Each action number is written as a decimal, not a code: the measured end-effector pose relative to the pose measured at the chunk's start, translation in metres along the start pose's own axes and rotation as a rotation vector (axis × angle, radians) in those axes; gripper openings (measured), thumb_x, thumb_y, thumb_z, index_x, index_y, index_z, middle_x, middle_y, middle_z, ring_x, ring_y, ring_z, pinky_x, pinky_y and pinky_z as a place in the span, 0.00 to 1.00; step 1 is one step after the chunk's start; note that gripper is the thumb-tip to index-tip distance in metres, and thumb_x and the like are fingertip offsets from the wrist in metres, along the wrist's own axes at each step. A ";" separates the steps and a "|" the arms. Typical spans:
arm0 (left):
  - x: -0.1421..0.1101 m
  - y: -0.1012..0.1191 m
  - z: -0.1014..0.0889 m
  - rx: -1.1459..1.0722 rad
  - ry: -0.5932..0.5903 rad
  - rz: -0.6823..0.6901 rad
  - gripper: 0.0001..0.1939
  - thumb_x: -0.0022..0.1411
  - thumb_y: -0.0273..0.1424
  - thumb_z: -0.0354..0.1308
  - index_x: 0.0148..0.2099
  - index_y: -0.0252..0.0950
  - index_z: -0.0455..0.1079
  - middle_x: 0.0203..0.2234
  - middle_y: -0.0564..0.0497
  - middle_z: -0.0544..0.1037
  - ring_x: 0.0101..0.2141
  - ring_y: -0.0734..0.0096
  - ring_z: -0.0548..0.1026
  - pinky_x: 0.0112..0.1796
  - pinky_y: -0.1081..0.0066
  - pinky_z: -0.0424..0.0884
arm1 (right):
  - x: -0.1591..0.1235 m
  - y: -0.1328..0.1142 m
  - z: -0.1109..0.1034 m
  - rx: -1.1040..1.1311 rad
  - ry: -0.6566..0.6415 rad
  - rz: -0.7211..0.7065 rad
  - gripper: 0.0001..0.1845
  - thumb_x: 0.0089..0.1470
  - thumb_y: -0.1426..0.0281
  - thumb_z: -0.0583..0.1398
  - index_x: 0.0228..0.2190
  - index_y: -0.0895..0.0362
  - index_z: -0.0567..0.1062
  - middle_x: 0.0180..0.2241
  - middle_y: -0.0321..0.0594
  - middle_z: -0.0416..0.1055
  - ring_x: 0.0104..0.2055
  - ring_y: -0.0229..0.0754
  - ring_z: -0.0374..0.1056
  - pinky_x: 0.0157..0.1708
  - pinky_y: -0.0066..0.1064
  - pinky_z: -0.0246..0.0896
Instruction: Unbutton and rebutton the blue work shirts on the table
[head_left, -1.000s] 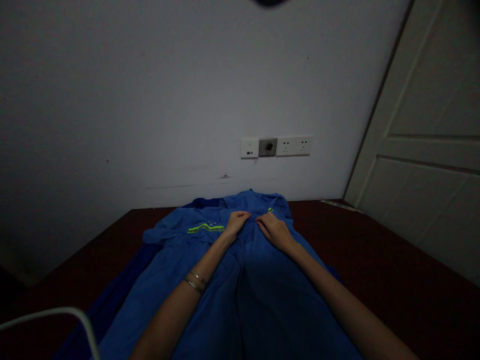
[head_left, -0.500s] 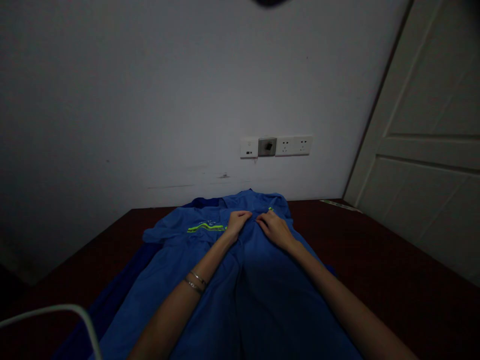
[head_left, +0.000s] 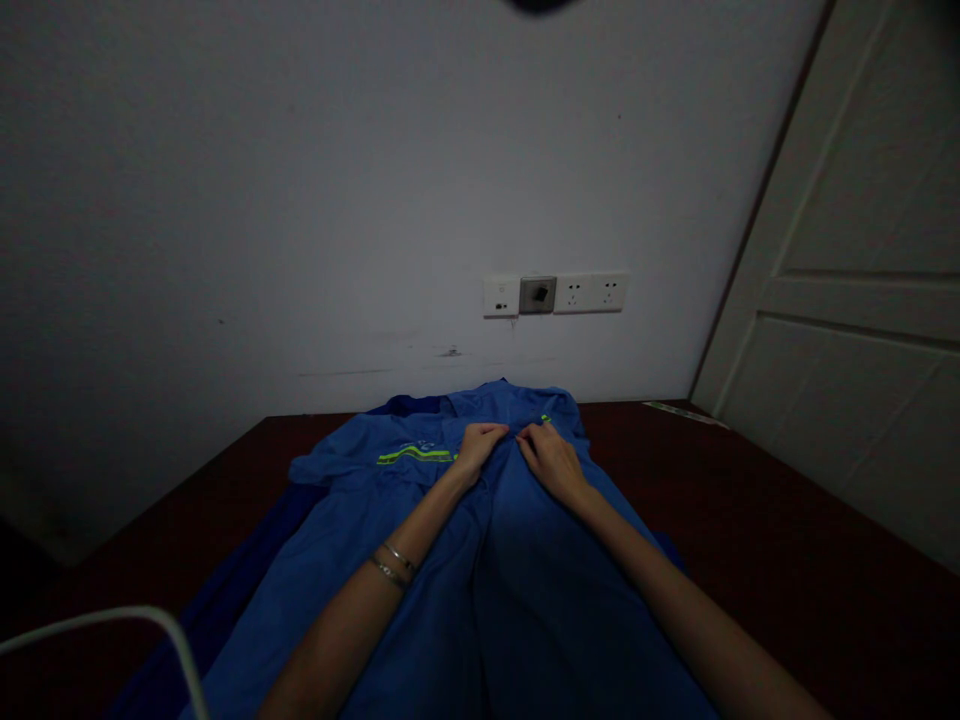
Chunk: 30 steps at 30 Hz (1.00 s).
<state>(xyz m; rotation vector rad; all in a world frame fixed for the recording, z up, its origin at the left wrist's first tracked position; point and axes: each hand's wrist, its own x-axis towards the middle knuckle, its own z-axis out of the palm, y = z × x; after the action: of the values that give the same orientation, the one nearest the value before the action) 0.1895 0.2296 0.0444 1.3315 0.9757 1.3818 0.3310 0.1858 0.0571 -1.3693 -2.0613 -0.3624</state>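
Observation:
A blue jacket (head_left: 405, 540) with bright yellow-green trim on its chest lies spread out, its collar end towards the wall. My left hand (head_left: 478, 450), with two bracelets on the wrist, pinches the cloth at the front opening near the upper chest. Close beside it, my right hand (head_left: 553, 462) pinches the other edge of the opening, fingers curled and fingertips almost meeting the left ones. Any fastener between the fingertips is too small to make out. Darker blue cloth (head_left: 259, 560) shows from beneath the jacket's left side.
The jacket rests on a dark red-brown tabletop (head_left: 757, 520). Behind stands a pale wall with a row of sockets (head_left: 574, 294). A white door (head_left: 862, 330) is at the right. A white cable (head_left: 161, 617) curves in at lower left, and a thin strip (head_left: 684, 411) lies at the back right.
The view has shifted very slightly. Both hands stay at the jacket's front opening, with the fingertips drawn a touch closer together.

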 end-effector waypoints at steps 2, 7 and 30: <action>0.000 0.000 0.000 0.013 0.001 0.021 0.12 0.44 0.33 0.59 0.30 0.29 0.75 0.27 0.47 0.77 0.28 0.69 0.72 0.33 0.71 0.65 | 0.000 -0.001 0.000 0.008 0.014 0.004 0.10 0.56 0.66 0.48 0.32 0.56 0.67 0.32 0.41 0.67 0.37 0.42 0.62 0.32 0.29 0.57; 0.001 0.000 -0.002 0.052 -0.004 0.052 0.11 0.45 0.33 0.58 0.30 0.31 0.75 0.28 0.48 0.77 0.30 0.68 0.72 0.34 0.71 0.65 | -0.002 -0.001 0.000 0.048 0.039 -0.003 0.09 0.56 0.67 0.48 0.32 0.56 0.66 0.31 0.40 0.67 0.37 0.41 0.62 0.32 0.28 0.56; 0.000 0.007 0.001 0.244 -0.101 0.182 0.11 0.50 0.30 0.55 0.33 0.30 0.75 0.30 0.47 0.78 0.32 0.67 0.73 0.36 0.71 0.66 | -0.002 -0.002 0.006 0.024 0.016 0.044 0.08 0.55 0.68 0.50 0.30 0.56 0.66 0.31 0.40 0.68 0.36 0.40 0.63 0.30 0.27 0.53</action>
<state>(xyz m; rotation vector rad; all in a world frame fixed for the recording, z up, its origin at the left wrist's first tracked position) 0.1899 0.2281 0.0513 1.6915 0.9978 1.3460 0.3278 0.1873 0.0517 -1.3906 -2.0123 -0.3277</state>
